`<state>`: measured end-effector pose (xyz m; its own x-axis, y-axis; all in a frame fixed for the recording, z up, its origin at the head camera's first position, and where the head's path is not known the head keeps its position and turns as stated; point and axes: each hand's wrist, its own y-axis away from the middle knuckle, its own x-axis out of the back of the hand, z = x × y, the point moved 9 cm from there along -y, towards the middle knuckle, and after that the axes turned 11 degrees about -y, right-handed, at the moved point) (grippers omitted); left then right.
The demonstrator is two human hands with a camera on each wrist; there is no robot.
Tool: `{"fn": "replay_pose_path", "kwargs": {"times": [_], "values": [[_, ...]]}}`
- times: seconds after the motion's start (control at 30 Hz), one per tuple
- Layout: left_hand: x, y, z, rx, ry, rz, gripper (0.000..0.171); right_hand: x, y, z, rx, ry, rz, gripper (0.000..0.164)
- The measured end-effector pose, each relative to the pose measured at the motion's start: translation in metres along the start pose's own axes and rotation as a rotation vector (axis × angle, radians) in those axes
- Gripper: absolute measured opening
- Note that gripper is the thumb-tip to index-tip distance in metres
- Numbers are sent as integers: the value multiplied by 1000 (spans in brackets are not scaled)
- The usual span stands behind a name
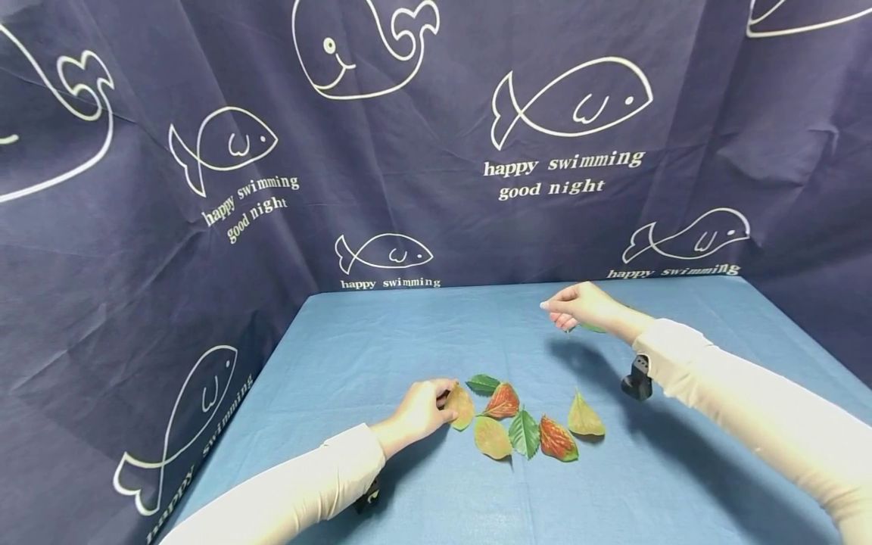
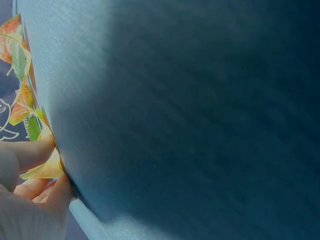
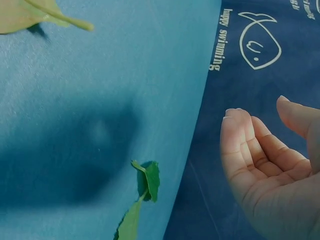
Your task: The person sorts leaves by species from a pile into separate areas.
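Observation:
My left hand (image 1: pixel 417 412) pinches the edge of a yellow leaf (image 1: pixel 461 409) at the left end of a cluster of leaves. Thumb and fingertips meet its rim close to the cloth, as the left wrist view also shows. Beside it lie a green leaf (image 1: pixel 483 384), a red-orange leaf (image 1: pixel 502 400) and another yellow leaf (image 1: pixel 492 438). My right hand (image 1: pixel 584 304) is raised over the far right of the table, fingers loosely bent, thumb apart, holding nothing. Beneath it are green leaves (image 3: pixel 152 181), partly hidden by the wrist in the head view.
A serrated green leaf (image 1: pixel 524 434), a red leaf (image 1: pixel 558 439) and a yellow leaf (image 1: pixel 585 416) continue the cluster rightward. Blue cloth (image 1: pixel 381 333) covers the table. Navy curtains (image 1: pixel 436 182) with white fish drawings stand along the back and sides.

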<state>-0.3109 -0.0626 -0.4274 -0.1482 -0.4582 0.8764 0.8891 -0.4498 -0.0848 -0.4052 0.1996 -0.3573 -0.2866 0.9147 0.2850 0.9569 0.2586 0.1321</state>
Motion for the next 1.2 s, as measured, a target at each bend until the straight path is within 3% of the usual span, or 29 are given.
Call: {"fn": "replay_pose_path", "kwargs": {"times": [0.1,0.7,1.2], "values": [[-1,0,0,-7,-9,5,49,-3,0,2,8,38,-1,43],[-3,0,-2,6,-6,-8,50,-43,-8,8,13,10,-36,46],[-3,0,-2,4,30,-29,51,-75,-16,14,-33,32,-87,42]]}}
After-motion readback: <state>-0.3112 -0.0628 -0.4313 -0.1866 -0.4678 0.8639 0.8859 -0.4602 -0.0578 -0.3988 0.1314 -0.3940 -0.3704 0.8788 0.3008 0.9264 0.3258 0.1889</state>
